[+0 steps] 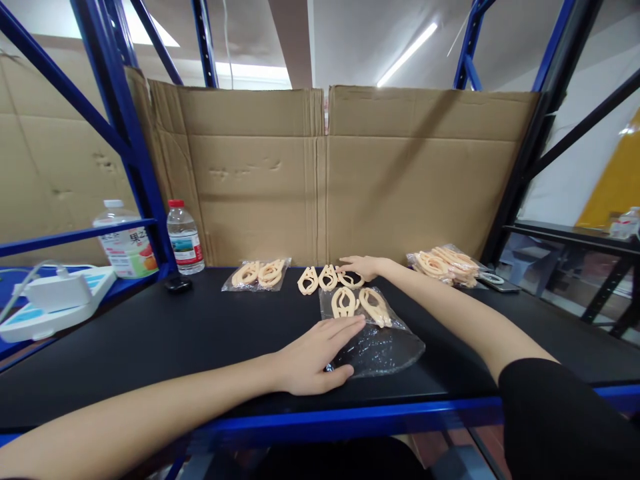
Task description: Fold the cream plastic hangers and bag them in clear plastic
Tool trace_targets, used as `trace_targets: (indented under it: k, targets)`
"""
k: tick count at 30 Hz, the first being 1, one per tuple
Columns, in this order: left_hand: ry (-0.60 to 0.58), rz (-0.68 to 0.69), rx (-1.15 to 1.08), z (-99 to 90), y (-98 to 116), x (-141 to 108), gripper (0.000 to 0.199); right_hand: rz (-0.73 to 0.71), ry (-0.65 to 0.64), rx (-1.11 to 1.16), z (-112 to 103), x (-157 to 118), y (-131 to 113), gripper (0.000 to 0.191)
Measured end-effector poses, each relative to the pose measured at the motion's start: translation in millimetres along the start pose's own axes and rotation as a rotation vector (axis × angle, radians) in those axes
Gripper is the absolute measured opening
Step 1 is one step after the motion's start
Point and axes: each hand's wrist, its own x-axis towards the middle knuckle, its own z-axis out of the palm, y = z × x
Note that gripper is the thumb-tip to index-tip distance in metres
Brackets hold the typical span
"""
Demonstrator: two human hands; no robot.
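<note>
My left hand [320, 357] lies with fingers stretched and thumb apart on the near left part of a clear plastic bag [387, 353]. At the bag's far end are two beige loop-shaped plastic pieces, which look like folded hangers: a left piece [344, 302] and a right piece [376, 307]. Beyond the bag, my right hand [367, 267] reaches over a loose beige piece [353, 280], fingers extended and touching or just above it. Left of that piece stand two more loose ones in a row, a middle piece [328, 277] and an end piece [308, 281].
A bagged pair [257, 274] of beige pieces lies back left; a fuller bag [447, 265] lies back right, beside a phone-like object [497, 283]. A red-capped bottle [185, 239] and small black object [178, 284] are at left. Cardboard [425, 180] walls the back of the black table [200, 333].
</note>
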Motion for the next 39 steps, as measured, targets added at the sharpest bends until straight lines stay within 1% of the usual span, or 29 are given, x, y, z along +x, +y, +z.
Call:
trace_targets:
  k: [3,6,9,12,15,19,22,24,26,27,28,29,30,31,32,33,35,36,37,39]
  targets:
    - [0.003,-0.001,0.001,0.2,-0.3,-0.1,0.07,0.017,-0.024,0.023,-0.5,6.5,4.6,0.079]
    - [-0.003,0.004,-0.003,0.4,-1.2,-0.2,0.07,0.031,-0.057,0.059,-2.5,2.4,14.2,0.067]
    - [-0.005,0.014,-0.008,0.9,-2.7,-0.4,0.069,0.047,-0.071,0.113,-2.9,-13.0,25.3,0.051]
    - [0.005,0.027,-0.016,1.7,-3.7,-0.6,0.069,0.054,-0.031,0.183,0.3,-38.4,31.3,0.045]
    - [0.012,0.026,-0.017,2.0,-3.6,-0.4,0.068,0.059,0.073,0.236,6.8,-66.6,28.5,0.041]
    - [0.007,0.008,-0.01,2.0,-3.0,0.3,0.069,0.083,0.285,0.246,15.2,-98.3,18.4,0.028]
    - [0.012,-0.003,-0.006,2.7,-3.4,0.6,0.069,0.124,0.464,0.222,12.8,-120.6,8.8,0.024]
    - [0.014,0.002,-0.006,3.4,-4.2,0.7,0.068,0.166,0.591,0.196,4.7,-139.6,-5.0,0.026]
    - [0.016,0.01,-0.007,4.0,-4.8,0.9,0.068,0.191,0.724,0.157,-7.8,-163.9,-30.7,0.026]
    - [0.018,0.011,-0.008,4.2,-5.1,1.0,0.068,0.167,0.846,0.101,-14.8,-177.8,-48.4,0.023]
    - [0.018,0.01,-0.008,4.3,-5.2,1.1,0.068,0.156,0.942,0.047,-21.8,-192.4,-68.9,0.02]
    - [0.016,0.009,-0.008,4.2,-5.2,1.2,0.068,0.165,1.027,-0.004,-28.2,-207.0,-91.2,0.016]
    - [0.017,0.008,-0.008,4.2,-5.1,1.4,0.068,0.174,1.078,-0.058,-33.7,-220.8,-114.2,0.012]
    - [0.02,0.008,-0.01,4.1,-4.9,1.5,0.069,0.183,1.079,-0.09,-37.8,-233.1,-136.6,0.01]
    - [0.028,0.01,-0.014,4.0,-4.6,1.6,0.07,0.142,1.019,-0.092,-40.3,-242.9,-157.2,0.011]
    - [0.039,0.013,-0.019,4.1,-4.4,1.6,0.071,0.073,0.954,-0.089,-41.0,-249.6,-175.2,0.012]
    - [0.067,0.016,-0.025,4.5,-4.2,1.6,0.076,-0.091,0.874,-0.131,-37.1,-252.1,-200.5,0.026]
    - [0.079,0.018,-0.027,4.9,-4.2,1.5,0.077,-0.147,0.857,-0.175,-32.9,-247.9,-207.6,0.03]
    - [0.09,0.021,-0.028,5.3,-4.2,1.4,0.079,-0.174,0.848,-0.227,-27.7,-240.6,-211.3,0.031]
    - [0.107,0.026,-0.03,6.1,-4.4,1.1,0.081,-0.161,0.841,-0.347,-16.2,-219.7,-210.3,0.027]
